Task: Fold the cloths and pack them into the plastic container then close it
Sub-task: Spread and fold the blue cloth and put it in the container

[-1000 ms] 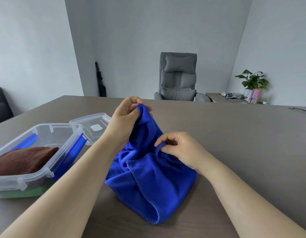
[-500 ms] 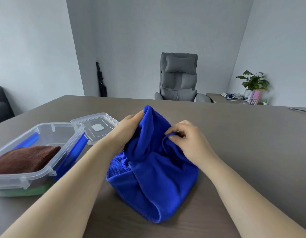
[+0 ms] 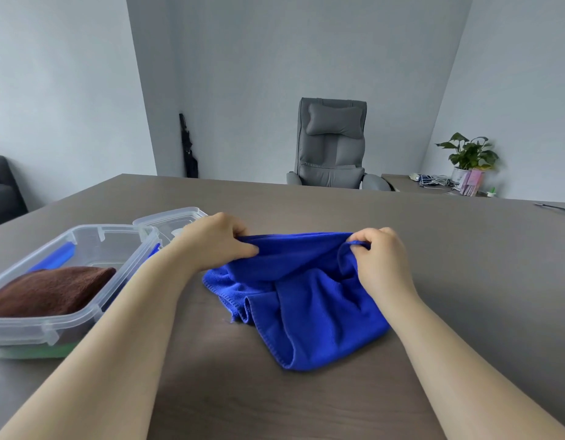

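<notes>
At a wide brown desk [image 3: 433, 249], a person stretches the far edge of a blue cloth [image 3: 306, 296] between two hands. Left hand [image 3: 217, 239] pinches one end of that edge, thumb against curled fingers [image 3: 240, 231]; right hand [image 3: 379, 252] pinches the other end in the same way. Held taut and slightly raised, the edge runs straight between the hands while the rest of the cloth lies rumpled on the desk toward the person, apparently a grip meant to pull the fabric flat and square before a fold.

Just to the left stands the clear plastic container [image 3: 94, 246], open, with blue clasps along its sides. A brown cloth [image 3: 49, 290] already lies folded inside it, and a strip of green shows beneath the container's near wall; whether that is another cloth cannot be told. Its lid [image 3: 170, 220] rests on the desk just behind it, partly hidden by the left hand.

Nothing lies between the blue cloth and the container, though the left forearm crosses that gap. Beyond the desk stand a grey office chair [image 3: 333, 147], a folded dark umbrella [image 3: 189, 147] in the corner and a potted plant [image 3: 468, 154] on a side surface.
</notes>
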{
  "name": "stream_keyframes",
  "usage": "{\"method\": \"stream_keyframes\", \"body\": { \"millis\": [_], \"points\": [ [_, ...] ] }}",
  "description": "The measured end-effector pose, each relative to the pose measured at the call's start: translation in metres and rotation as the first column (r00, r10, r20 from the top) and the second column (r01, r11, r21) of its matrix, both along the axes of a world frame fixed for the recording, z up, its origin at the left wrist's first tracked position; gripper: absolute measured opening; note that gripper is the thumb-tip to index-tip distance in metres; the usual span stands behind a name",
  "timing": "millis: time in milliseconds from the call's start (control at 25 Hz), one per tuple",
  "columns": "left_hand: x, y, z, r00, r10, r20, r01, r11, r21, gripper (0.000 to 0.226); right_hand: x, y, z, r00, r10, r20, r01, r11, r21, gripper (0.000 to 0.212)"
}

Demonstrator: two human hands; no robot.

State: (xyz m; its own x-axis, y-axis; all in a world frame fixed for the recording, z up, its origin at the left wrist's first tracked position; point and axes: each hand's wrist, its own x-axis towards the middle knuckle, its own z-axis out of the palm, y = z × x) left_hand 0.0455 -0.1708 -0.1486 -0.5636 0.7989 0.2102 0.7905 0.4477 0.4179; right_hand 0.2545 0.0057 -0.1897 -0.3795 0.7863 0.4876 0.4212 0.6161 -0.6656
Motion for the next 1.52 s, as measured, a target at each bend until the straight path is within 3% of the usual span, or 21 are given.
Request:
{"method": "stream_keyframes", "body": {
  "millis": [120, 240, 360, 440, 560, 680, 960, 1040, 1120, 1160, 1240, 1320, 1400, 1440, 1520],
  "points": [
    [0.002, 0.005, -0.001, 0.998, 0.046, 0.033, -0.052, 0.974, 0.222, 0.028, 0.002, -0.004, 0.005, 0.999, 0.035, 0.033, -0.036, 0.999, 0.029, 0.021],
    [0.021, 0.018, 0.000, 0.990, -0.115, 0.076, 0.071, 0.898, 0.435, 0.014, 0.002, -0.025, 0.020, 0.949, 0.314, -0.034, -0.303, 0.936, 0.181, 0.023],
    [0.040, 0.022, 0.000, 0.966, -0.257, 0.003, 0.227, 0.858, 0.460, 0.006, -0.001, -0.049, 0.027, 0.786, 0.617, -0.039, -0.609, 0.783, 0.122, 0.023],
    [0.047, 0.022, -0.002, 0.948, -0.302, -0.099, 0.315, 0.849, 0.424, 0.005, -0.004, -0.056, 0.026, 0.696, 0.718, -0.018, -0.718, 0.696, 0.017, 0.024],
    [0.046, 0.022, -0.004, 0.913, -0.263, -0.312, 0.357, 0.885, 0.300, 0.007, -0.005, -0.048, 0.022, 0.770, 0.638, 0.021, -0.638, 0.770, 0.007, 0.024],
    [0.031, 0.018, -0.003, 0.893, -0.164, -0.418, 0.259, 0.948, 0.183, 0.013, -0.003, -0.035, 0.020, 0.888, 0.460, 0.014, -0.459, 0.885, 0.072, 0.024],
    [0.012, 0.010, -0.001, 0.891, 0.116, -0.439, -0.043, 0.984, 0.172, 0.031, -0.005, -0.017, 0.013, 0.987, 0.156, -0.046, -0.150, 0.982, 0.114, 0.020],
    [0.010, 0.011, 0.002, 0.925, 0.147, -0.351, -0.089, 0.980, 0.178, 0.030, -0.002, -0.011, 0.014, 0.993, 0.098, -0.071, -0.091, 0.992, 0.087, 0.021],
    [0.013, 0.012, 0.004, 0.999, 0.032, -0.030, -0.023, 0.966, 0.259, 0.035, 0.003, -0.007, 0.015, 0.993, 0.095, -0.066, -0.090, 0.993, 0.074, 0.020],
    [0.016, 0.012, 0.005, 0.982, -0.082, 0.170, 0.028, 0.954, 0.299, 0.037, 0.004, -0.007, 0.015, 0.993, 0.106, -0.055, -0.102, 0.992, 0.074, 0.020],
    [0.024, 0.011, 0.006, 0.828, -0.291, 0.480, 0.107, 0.921, 0.374, 0.035, 0.004, -0.010, 0.015, 0.991, 0.127, -0.043, -0.122, 0.988, 0.093, 0.018],
    [0.030, 0.014, 0.004, 0.622, -0.406, 0.670, 0.075, 0.882, 0.465, 0.029, 0.003, -0.014, 0.017, 0.989, 0.140, -0.052, -0.131, 0.981, 0.144, 0.016],
    [0.034, 0.018, 0.007, 0.493, -0.474, 0.729, -0.087, 0.807, 0.584, 0.016, 0.004, -0.019, 0.024, 0.981, 0.183, -0.058, -0.166, 0.959, 0.229, 0.016],
    [0.036, 0.020, 0.008, 0.530, -0.475, 0.703, -0.142, 0.767, 0.625, 0.010, 0.006, -0.022, 0.028, 0.967, 0.249, -0.052, -0.228, 0.940, 0.254, 0.017],
    [0.042, 0.023, 0.007, 0.695, -0.423, 0.581, -0.123, 0.727, 0.676, 0.007, 0.008, -0.035, 0.033, 0.899, 0.437, -0.025, -0.421, 0.878, 0.227, 0.021]
  ]
}}
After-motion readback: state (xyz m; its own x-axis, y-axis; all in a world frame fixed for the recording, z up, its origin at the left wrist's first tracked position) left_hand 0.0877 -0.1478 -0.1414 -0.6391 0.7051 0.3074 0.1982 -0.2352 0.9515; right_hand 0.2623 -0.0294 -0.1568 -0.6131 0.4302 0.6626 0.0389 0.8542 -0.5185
